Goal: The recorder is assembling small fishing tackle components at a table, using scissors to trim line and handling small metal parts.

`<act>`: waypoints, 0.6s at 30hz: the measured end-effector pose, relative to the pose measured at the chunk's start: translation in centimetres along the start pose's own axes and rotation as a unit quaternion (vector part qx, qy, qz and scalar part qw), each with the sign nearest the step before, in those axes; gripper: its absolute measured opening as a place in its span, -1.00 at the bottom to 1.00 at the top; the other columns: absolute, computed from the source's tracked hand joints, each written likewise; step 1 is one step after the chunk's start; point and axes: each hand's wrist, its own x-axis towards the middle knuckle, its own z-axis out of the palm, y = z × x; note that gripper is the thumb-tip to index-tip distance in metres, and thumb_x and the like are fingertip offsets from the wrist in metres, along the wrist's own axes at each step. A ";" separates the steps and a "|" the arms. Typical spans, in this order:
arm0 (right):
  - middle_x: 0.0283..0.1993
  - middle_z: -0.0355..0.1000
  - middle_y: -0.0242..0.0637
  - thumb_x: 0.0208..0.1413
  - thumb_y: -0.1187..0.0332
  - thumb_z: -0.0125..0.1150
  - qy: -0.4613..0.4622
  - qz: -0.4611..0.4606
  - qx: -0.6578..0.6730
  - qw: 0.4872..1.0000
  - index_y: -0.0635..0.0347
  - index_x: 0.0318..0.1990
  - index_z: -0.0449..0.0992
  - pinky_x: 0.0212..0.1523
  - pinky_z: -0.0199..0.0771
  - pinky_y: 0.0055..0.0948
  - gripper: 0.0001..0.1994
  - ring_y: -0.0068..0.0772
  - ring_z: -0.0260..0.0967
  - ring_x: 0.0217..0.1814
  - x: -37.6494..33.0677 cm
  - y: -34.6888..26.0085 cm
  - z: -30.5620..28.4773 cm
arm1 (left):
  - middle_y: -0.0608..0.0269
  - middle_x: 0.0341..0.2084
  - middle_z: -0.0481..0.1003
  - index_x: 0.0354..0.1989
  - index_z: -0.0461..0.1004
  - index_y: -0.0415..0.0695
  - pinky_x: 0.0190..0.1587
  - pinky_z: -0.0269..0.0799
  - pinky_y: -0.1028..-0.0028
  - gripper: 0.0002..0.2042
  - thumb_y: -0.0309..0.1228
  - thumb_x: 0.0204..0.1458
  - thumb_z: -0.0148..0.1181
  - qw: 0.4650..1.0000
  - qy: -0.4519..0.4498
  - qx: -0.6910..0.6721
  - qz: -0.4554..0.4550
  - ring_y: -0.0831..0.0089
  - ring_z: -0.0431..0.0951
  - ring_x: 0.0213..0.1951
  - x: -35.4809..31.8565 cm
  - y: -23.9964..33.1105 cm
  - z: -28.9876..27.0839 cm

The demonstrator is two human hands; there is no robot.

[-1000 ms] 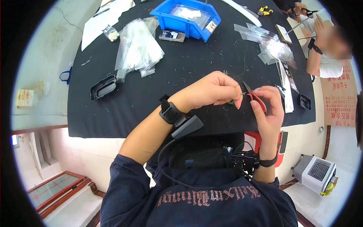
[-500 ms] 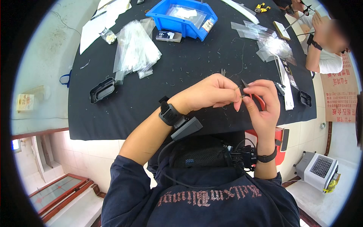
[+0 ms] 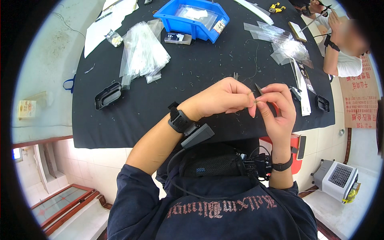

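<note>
My left hand (image 3: 222, 98) and my right hand (image 3: 278, 110) meet fingertip to fingertip just above the black table (image 3: 160, 108), near its front edge. Between them I pinch a very small thin piece, too small to make out. My right hand also holds red-handled snips (image 3: 267, 97), with the dark blades pointing up and away. A black band with a small device (image 3: 185, 122) sits on my left wrist, and a cable runs from it down to my chest.
A blue bin (image 3: 193, 18) with clear bags stands at the back. A pile of clear plastic bags (image 3: 141, 52) and a black rectangular part (image 3: 107, 95) lie to the left. White sheets (image 3: 105, 25) hang over the far left edge. Another person (image 3: 345, 45) works at the far right.
My hands have drawn slightly closer together and my right fingers have shifted on the snips; the rest of the table looks the same.
</note>
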 end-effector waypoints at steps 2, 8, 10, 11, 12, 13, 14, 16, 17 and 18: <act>-0.17 0.45 -0.26 -0.08 0.52 0.45 -0.004 0.001 -0.001 1.000 0.21 -0.34 0.63 -0.10 0.40 -0.43 -0.87 -0.35 0.44 -0.14 0.0 0.1 -0.1 | 0.50 -0.69 0.38 -0.40 0.63 -0.24 -0.59 0.01 0.62 -0.75 -0.35 0.21 0.13 1.000 0.000 0.003 -0.001 0.75 0.17 -0.66 0.0 0.0 -0.1; -0.21 0.36 -0.31 -0.11 0.47 0.48 -0.027 -0.008 0.002 1.000 0.17 -0.35 0.64 -0.12 0.38 -0.45 -0.85 -0.38 0.40 -0.14 -0.2 0.4 -0.6 | 0.47 -0.61 0.46 -0.41 0.64 -0.24 -0.58 0.01 0.64 -0.78 -0.39 0.18 0.14 0.999 -0.021 0.027 0.008 0.77 0.18 -0.63 -0.1 0.0 -0.1; -0.19 0.36 -0.31 -0.09 0.44 0.48 -0.039 -0.017 -0.007 0.999 0.17 -0.32 0.64 -0.13 0.38 -0.46 -0.84 -0.39 0.39 -0.14 -0.1 0.5 -0.8 | 0.46 -0.59 0.48 -0.42 0.64 -0.23 -0.58 0.01 0.64 -0.80 -0.41 0.15 0.15 0.999 -0.023 0.027 0.011 0.77 0.19 -0.62 -0.1 0.1 -0.2; -0.18 0.35 -0.31 -0.08 0.42 0.48 -0.042 -0.026 -0.004 0.999 0.18 -0.31 0.63 -0.13 0.38 -0.47 -0.83 -0.39 0.38 -0.14 0.0 0.5 -0.8 | 0.46 -0.58 0.49 -0.42 0.64 -0.23 -0.57 0.01 0.64 -0.81 -0.42 0.14 0.15 0.999 -0.025 0.031 0.011 0.78 0.19 -0.62 -0.2 0.1 -0.3; -0.17 0.36 -0.31 -0.05 0.41 0.47 -0.029 -0.018 0.002 0.999 0.19 -0.28 0.62 -0.13 0.38 -0.47 -0.82 -0.39 0.38 -0.14 0.2 0.5 -0.9 | 0.45 -0.59 0.49 -0.42 0.63 -0.23 -0.57 0.01 0.64 -0.81 -0.43 0.14 0.14 1.000 -0.001 0.020 0.023 0.77 0.18 -0.62 -0.3 0.2 -0.5; -0.16 0.36 -0.31 -0.02 0.40 0.45 -0.018 -0.011 0.006 1.000 0.19 -0.25 0.61 -0.14 0.38 -0.47 -0.81 -0.40 0.38 -0.14 0.5 0.5 -1.1 | 0.45 -0.59 0.49 -0.42 0.63 -0.24 -0.57 0.01 0.64 -0.80 -0.43 0.14 0.13 0.999 0.022 0.012 0.034 0.77 0.17 -0.62 -0.4 0.4 -0.9; -0.17 0.37 -0.32 0.02 0.42 0.40 0.000 0.013 0.015 1.000 0.21 -0.23 0.58 -0.14 0.39 -0.46 -0.82 -0.43 0.37 -0.15 0.9 0.6 -1.1 | 0.45 -0.59 0.49 -0.42 0.63 -0.24 -0.57 0.01 0.64 -0.80 -0.43 0.14 0.11 0.998 0.046 0.004 0.045 0.77 0.16 -0.62 -0.5 0.6 -1.3; -0.21 0.39 -0.32 0.02 0.44 0.38 -0.027 0.081 -0.040 0.996 0.21 -0.27 0.57 -0.21 0.39 -0.48 -0.86 -0.46 0.37 -0.22 1.6 0.5 -1.2 | 0.48 -0.61 0.45 -0.39 0.62 -0.24 -0.57 0.00 0.64 -0.80 -0.43 0.16 0.09 0.986 0.138 -0.013 0.098 0.77 0.13 -0.63 -0.5 0.8 -1.9; -0.24 0.40 -0.32 0.01 0.42 0.39 -0.055 0.130 -0.056 0.988 0.22 -0.30 0.58 -0.24 0.39 -0.48 -0.87 -0.47 0.37 -0.27 1.8 0.3 -1.2 | 0.50 -0.64 0.41 -0.36 0.62 -0.25 -0.58 -0.02 0.63 -0.79 -0.43 0.18 0.07 0.971 0.191 -0.022 0.144 0.77 0.11 -0.64 -0.4 0.8 -2.2; -0.29 0.41 -0.30 0.00 0.38 0.41 -0.090 0.142 -0.098 0.981 0.22 -0.34 0.60 -0.28 0.39 -0.47 -0.86 -0.44 0.37 -0.32 1.8 0.1 -0.8 | 0.57 -0.68 0.29 -0.32 0.61 -0.25 -0.58 -0.05 0.63 -0.79 -0.42 0.21 0.07 0.956 0.256 -0.007 0.141 0.79 0.09 -0.64 -0.4 1.0 -2.7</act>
